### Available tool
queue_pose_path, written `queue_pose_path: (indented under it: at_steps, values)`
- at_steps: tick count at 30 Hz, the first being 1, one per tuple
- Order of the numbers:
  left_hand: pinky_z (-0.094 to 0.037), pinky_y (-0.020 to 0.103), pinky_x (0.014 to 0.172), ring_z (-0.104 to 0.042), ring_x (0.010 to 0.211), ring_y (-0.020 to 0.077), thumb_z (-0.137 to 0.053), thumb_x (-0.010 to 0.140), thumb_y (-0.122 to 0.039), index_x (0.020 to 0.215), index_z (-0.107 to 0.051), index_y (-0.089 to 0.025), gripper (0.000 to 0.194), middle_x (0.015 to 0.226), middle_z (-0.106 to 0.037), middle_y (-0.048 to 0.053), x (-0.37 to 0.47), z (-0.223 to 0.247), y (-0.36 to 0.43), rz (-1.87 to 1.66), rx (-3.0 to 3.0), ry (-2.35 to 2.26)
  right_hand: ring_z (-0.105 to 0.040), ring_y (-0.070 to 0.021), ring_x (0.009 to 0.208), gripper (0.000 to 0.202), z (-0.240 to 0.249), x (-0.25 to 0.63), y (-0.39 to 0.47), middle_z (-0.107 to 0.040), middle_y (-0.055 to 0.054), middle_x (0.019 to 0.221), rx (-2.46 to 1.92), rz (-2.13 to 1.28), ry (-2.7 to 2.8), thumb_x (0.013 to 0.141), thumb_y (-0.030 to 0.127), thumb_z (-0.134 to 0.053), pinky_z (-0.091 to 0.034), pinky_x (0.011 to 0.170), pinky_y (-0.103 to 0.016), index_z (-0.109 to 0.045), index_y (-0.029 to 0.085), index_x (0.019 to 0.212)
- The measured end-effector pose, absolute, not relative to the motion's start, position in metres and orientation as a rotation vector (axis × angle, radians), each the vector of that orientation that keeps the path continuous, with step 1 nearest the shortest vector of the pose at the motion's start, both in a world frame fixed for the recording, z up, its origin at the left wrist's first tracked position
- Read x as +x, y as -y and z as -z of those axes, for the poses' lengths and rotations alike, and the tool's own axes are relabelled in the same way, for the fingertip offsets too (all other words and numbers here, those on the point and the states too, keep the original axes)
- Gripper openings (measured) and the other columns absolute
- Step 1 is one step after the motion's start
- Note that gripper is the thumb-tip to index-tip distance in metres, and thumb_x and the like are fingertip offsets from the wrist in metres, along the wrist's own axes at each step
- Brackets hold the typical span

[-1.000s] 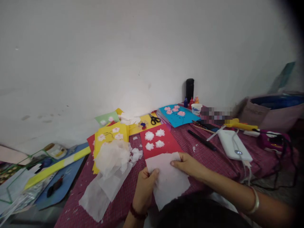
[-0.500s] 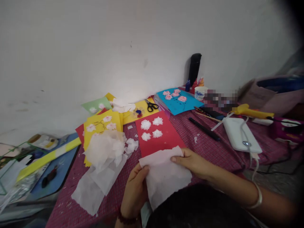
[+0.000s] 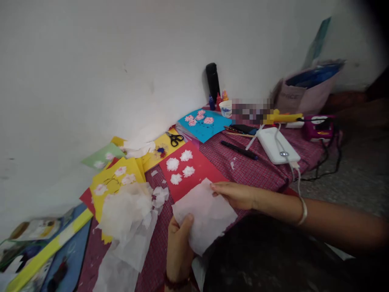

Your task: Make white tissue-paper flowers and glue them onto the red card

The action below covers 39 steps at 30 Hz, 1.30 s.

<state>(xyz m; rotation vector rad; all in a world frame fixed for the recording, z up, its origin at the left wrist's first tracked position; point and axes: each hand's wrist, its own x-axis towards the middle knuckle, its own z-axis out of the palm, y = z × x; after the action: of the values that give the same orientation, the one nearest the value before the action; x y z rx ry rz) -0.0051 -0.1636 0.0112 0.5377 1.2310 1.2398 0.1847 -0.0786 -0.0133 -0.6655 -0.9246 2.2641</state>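
Note:
Between my two hands is a sheet of thin white tissue paper [image 3: 206,217] with ragged edges. My left hand [image 3: 180,243] pinches its left side, thumb on top. At the upper right corner, my right hand [image 3: 232,192] is closed on the sheet, its fingers partly hidden. Just beyond lies a red card [image 3: 200,168] bearing several white paper flowers [image 3: 173,164]. A heap of crumpled white tissue [image 3: 127,211] and torn scraps lies to the left, partly over a yellow card [image 3: 112,170] with pinkish flowers and painted branches.
Black-handled scissors [image 3: 175,139] rest on a paint-smeared yellow sheet. Behind are a blue flower card [image 3: 206,132], small paint bottles [image 3: 218,101] and a bowl [image 3: 225,108]. To the right lie a black pen [image 3: 239,150], a white power bank [image 3: 278,146] with a cable, and a yellow glue gun [image 3: 285,117].
The camera view has turned to the right, so the table things appear further left. Both hands still hold the tissue sheet, which now looks tilted and turned.

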Motion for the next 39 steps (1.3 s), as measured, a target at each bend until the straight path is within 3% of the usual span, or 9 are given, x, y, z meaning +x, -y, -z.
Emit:
queue_pose_path:
  at_steps: [5,9,12,14,16,18,22,29,39]
  values:
    - [-0.051,0.036,0.089,-0.063,0.105,0.0228,-0.067,0.078,-0.036,0.127,-0.05,-0.035,0.052,0.118,-0.066,0.003,0.023,-0.009,0.168,-1.664,0.479,-1.27,-0.065,-0.0236,0.094,0.057,0.007,0.175,0.096,-0.069,-0.011,0.104,-0.441,-2.254,0.861,0.071,0.065,-0.061,-0.049,0.081,-0.038,-0.062,0.017,0.102]
    - [-0.042,0.035,0.101,-0.054,0.117,0.0254,-0.081,0.063,-0.033,0.116,-0.061,-0.031,0.057,0.117,-0.066,0.003,0.034,0.004,0.178,-1.578,0.648,-1.157,-0.067,-0.0217,0.09,0.049,0.006,0.165,0.106,-0.071,-0.01,0.101,-0.472,-2.115,0.853,0.073,0.051,-0.067,-0.049,0.083,-0.036,-0.062,0.017,0.107]
    - [-0.043,0.042,0.1,-0.055,0.115,0.0315,-0.08,0.054,-0.056,0.092,-0.072,-0.027,0.048,0.106,-0.071,0.006,0.021,0.007,0.181,-1.353,0.643,-1.011,-0.068,-0.0204,0.077,0.046,0.006,0.172,0.104,-0.073,-0.01,0.09,-0.547,-2.07,0.914,0.07,0.044,-0.072,-0.051,0.076,-0.035,-0.065,0.013,0.104]
    - [-0.044,0.047,0.097,-0.056,0.112,0.0348,-0.063,0.057,-0.077,0.083,-0.074,-0.023,0.061,0.101,-0.072,0.01,0.01,0.003,0.179,-1.261,0.588,-0.923,-0.068,-0.0197,0.073,0.045,0.004,0.182,0.1,-0.074,-0.009,0.084,-0.595,-2.08,0.995,0.066,0.043,-0.076,-0.051,0.074,-0.034,-0.068,0.011,0.097]
    - [-0.044,0.049,0.096,-0.057,0.112,0.0355,-0.05,0.061,-0.084,0.086,-0.075,-0.02,0.073,0.099,-0.072,0.013,0.003,-0.002,0.174,-1.179,0.534,-0.847,-0.068,-0.0184,0.073,0.041,-0.001,0.192,0.096,-0.074,-0.007,0.081,-0.637,-2.097,1.102,0.064,0.04,-0.079,-0.051,0.076,-0.033,-0.07,0.011,0.092]
    - [-0.044,0.047,0.095,-0.059,0.109,0.0341,-0.061,0.063,-0.074,0.096,-0.073,-0.019,0.065,0.1,-0.072,0.013,0.002,-0.006,0.17,-1.137,0.549,-0.828,-0.067,-0.0173,0.072,0.037,-0.007,0.199,0.093,-0.073,-0.006,0.08,-0.671,-2.109,1.231,0.064,0.038,-0.079,-0.051,0.076,-0.032,-0.071,0.011,0.089]
    - [-0.048,0.037,0.088,-0.064,0.098,0.026,-0.074,0.072,-0.033,0.116,-0.064,-0.018,0.047,0.106,-0.071,0.01,0.004,-0.009,0.167,-1.164,0.774,-1.041,-0.06,-0.0129,0.06,0.033,-0.011,0.205,0.083,-0.069,-0.001,0.072,-0.775,-2.012,1.436,0.068,0.04,-0.075,-0.048,0.058,-0.024,-0.07,0.012,0.083]
    - [-0.048,0.027,0.059,-0.061,0.061,0.0172,-0.071,0.074,-0.038,0.106,-0.067,-0.011,0.042,0.075,-0.071,0.006,-0.016,-0.005,0.164,-1.122,0.874,-1.319,-0.036,-0.007,0.047,0.028,0.0,0.207,0.072,-0.046,0.007,0.054,-0.982,-1.681,1.515,0.071,0.043,-0.07,-0.025,0.043,-0.019,-0.059,0.017,0.068]
    - [-0.046,0.025,0.056,-0.058,0.058,0.0149,-0.072,0.073,-0.031,0.092,-0.069,-0.009,0.029,0.071,-0.069,0.006,-0.016,0.001,0.161,-1.099,0.863,-1.227,-0.054,-0.0127,0.058,0.043,-0.006,0.197,0.08,-0.063,-0.001,0.072,-0.865,-1.835,1.574,0.07,0.055,-0.068,-0.041,0.053,-0.023,-0.066,0.015,0.084]
